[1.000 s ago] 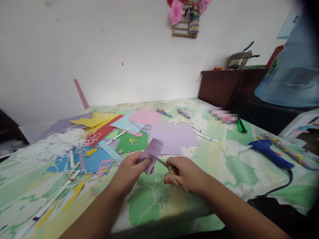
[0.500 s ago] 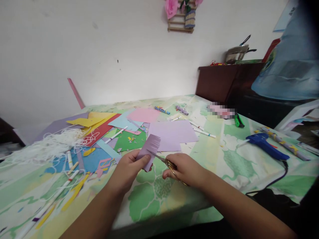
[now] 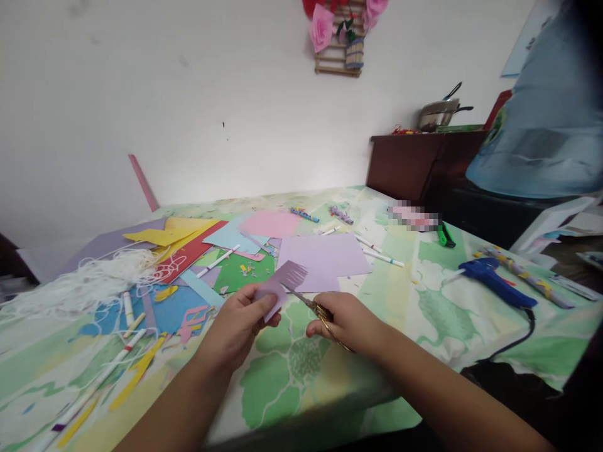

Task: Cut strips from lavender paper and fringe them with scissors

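Leaf-printed tablecloth (image 3: 269,390) spreads beneath fringed mauve paper (image 3: 283,274) and gold-handled scissors (image 3: 316,308)

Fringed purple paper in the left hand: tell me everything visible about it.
The fringed purple paper is a small, thin piece that looks like plain craft paper. Narrow slits along one edge form a fringe pointing up and right in view; the part nearest the wearer is uncut. It is tilted, held above the tablecloth. The left hand pinches it, thumb on top, hiding a corner. The blades of the scissors meet its right side, below the fringe.
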`<control>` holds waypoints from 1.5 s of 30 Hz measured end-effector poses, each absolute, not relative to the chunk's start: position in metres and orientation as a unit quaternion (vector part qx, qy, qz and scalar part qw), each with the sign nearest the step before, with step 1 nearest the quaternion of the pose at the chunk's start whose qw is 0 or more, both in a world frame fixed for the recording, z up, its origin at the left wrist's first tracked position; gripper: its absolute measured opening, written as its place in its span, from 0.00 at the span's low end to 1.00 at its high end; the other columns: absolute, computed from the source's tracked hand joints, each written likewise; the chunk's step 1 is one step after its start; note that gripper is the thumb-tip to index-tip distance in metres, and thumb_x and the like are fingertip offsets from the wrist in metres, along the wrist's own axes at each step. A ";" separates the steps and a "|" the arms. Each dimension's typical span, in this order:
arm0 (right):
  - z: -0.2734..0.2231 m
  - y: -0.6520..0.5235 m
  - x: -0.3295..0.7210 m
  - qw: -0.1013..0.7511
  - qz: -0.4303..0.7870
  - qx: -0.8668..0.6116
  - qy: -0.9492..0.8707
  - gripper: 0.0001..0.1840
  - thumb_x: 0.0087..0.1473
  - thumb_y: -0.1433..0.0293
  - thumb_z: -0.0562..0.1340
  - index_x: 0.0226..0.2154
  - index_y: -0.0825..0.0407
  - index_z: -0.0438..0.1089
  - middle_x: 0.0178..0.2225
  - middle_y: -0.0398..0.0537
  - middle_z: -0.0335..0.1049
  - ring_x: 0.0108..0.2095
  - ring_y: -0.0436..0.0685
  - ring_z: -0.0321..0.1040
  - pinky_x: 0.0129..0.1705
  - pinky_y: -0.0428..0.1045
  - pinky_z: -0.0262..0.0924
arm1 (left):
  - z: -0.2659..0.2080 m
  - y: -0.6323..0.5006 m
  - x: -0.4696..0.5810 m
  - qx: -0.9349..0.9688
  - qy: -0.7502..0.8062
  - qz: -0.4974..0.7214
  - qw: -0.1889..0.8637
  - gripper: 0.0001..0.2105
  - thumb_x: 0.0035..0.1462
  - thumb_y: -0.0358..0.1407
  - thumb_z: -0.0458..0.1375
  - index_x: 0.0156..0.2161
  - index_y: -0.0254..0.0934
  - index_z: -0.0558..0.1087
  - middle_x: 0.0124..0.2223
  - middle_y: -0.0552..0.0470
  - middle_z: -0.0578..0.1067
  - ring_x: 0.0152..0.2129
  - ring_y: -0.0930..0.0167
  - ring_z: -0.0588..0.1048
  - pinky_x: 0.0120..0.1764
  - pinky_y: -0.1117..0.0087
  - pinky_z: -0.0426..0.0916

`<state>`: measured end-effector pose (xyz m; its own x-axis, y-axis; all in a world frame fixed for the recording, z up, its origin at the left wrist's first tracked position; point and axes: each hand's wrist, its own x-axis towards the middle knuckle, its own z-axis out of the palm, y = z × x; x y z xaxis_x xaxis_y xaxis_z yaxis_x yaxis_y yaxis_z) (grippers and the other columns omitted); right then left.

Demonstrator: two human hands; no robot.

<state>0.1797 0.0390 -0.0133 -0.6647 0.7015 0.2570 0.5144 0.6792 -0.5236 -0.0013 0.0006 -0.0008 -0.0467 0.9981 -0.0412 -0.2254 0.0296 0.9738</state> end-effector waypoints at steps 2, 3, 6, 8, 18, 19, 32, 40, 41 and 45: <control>-0.013 0.039 0.180 0.231 0.218 -0.348 -0.882 0.18 0.41 0.54 0.55 0.23 0.54 0.61 0.20 0.39 0.57 0.22 0.46 0.50 0.23 0.42 0.44 | 0.000 0.001 -0.002 0.398 0.467 0.581 0.534 0.07 0.39 0.33 0.58 0.27 0.33 0.67 0.20 0.59 0.65 0.16 0.80 0.64 0.22 0.77 0.60; -0.013 0.038 0.180 0.232 0.221 -0.351 -0.880 0.19 0.41 0.54 0.55 0.23 0.54 0.61 0.20 0.39 0.56 0.22 0.46 0.50 0.23 0.42 0.44 | 0.000 0.002 -0.002 0.388 0.472 0.596 0.521 0.08 0.39 0.33 0.59 0.27 0.33 0.67 0.20 0.59 0.65 0.16 0.79 0.64 0.22 0.76 0.60; -0.014 0.035 0.179 0.226 0.217 -0.363 -0.878 0.20 0.41 0.52 0.54 0.23 0.54 0.60 0.20 0.39 0.55 0.22 0.46 0.49 0.22 0.42 0.43 | -0.001 0.004 -0.005 0.361 0.480 0.638 0.483 0.08 0.38 0.33 0.59 0.27 0.33 0.67 0.21 0.59 0.66 0.17 0.79 0.65 0.23 0.76 0.62; -0.015 0.032 0.175 0.218 0.207 -0.370 -0.879 0.21 0.41 0.52 0.53 0.23 0.54 0.60 0.20 0.40 0.55 0.21 0.46 0.48 0.22 0.42 0.43 | 0.000 0.006 -0.006 0.350 0.475 0.659 0.466 0.08 0.37 0.33 0.59 0.27 0.34 0.67 0.22 0.59 0.67 0.18 0.80 0.65 0.23 0.77 0.62; -0.016 0.026 0.167 0.223 0.169 -0.394 -0.875 0.19 0.43 0.53 0.52 0.22 0.53 0.58 0.20 0.40 0.56 0.22 0.47 0.49 0.23 0.43 0.42 | 0.005 0.007 -0.011 0.325 0.439 0.694 0.469 0.08 0.36 0.32 0.60 0.27 0.33 0.68 0.23 0.58 0.69 0.19 0.79 0.67 0.25 0.75 0.64; -0.016 0.027 0.167 0.225 0.168 -0.393 -0.876 0.18 0.43 0.54 0.52 0.22 0.53 0.57 0.20 0.40 0.56 0.22 0.47 0.49 0.23 0.43 0.42 | 0.005 0.007 -0.011 0.331 0.433 0.694 0.471 0.08 0.37 0.31 0.60 0.27 0.33 0.68 0.23 0.58 0.70 0.19 0.79 0.67 0.26 0.75 0.64; -0.017 0.023 0.167 0.220 0.172 -0.376 -0.884 0.19 0.42 0.53 0.53 0.21 0.53 0.56 0.19 0.39 0.54 0.21 0.46 0.46 0.22 0.43 0.41 | -0.002 0.007 -0.003 0.386 0.435 0.670 0.461 0.08 0.38 0.32 0.59 0.29 0.33 0.69 0.24 0.56 0.71 0.23 0.76 0.67 0.30 0.74 0.61; -0.015 0.023 0.171 0.237 0.168 -0.375 -0.880 0.18 0.42 0.54 0.53 0.22 0.53 0.57 0.20 0.39 0.54 0.22 0.46 0.48 0.22 0.43 0.42 | -0.007 0.006 0.002 0.395 0.451 0.686 0.413 0.09 0.37 0.32 0.59 0.29 0.33 0.69 0.22 0.58 0.69 0.21 0.77 0.65 0.27 0.75 0.59; -0.014 0.023 0.171 0.243 0.165 -0.375 -0.879 0.18 0.43 0.54 0.53 0.22 0.53 0.57 0.20 0.39 0.54 0.22 0.46 0.48 0.22 0.43 0.42 | -0.007 0.006 0.002 0.403 0.452 0.682 0.410 0.09 0.37 0.32 0.59 0.29 0.33 0.69 0.22 0.58 0.69 0.20 0.77 0.64 0.27 0.75 0.58; -0.014 0.024 0.171 0.241 0.162 -0.374 -0.881 0.18 0.43 0.54 0.52 0.21 0.53 0.56 0.19 0.39 0.52 0.21 0.46 0.47 0.22 0.43 0.42 | -0.008 0.004 0.003 0.424 0.455 0.675 0.396 0.07 0.38 0.32 0.58 0.27 0.34 0.68 0.21 0.59 0.68 0.20 0.78 0.63 0.26 0.77 0.57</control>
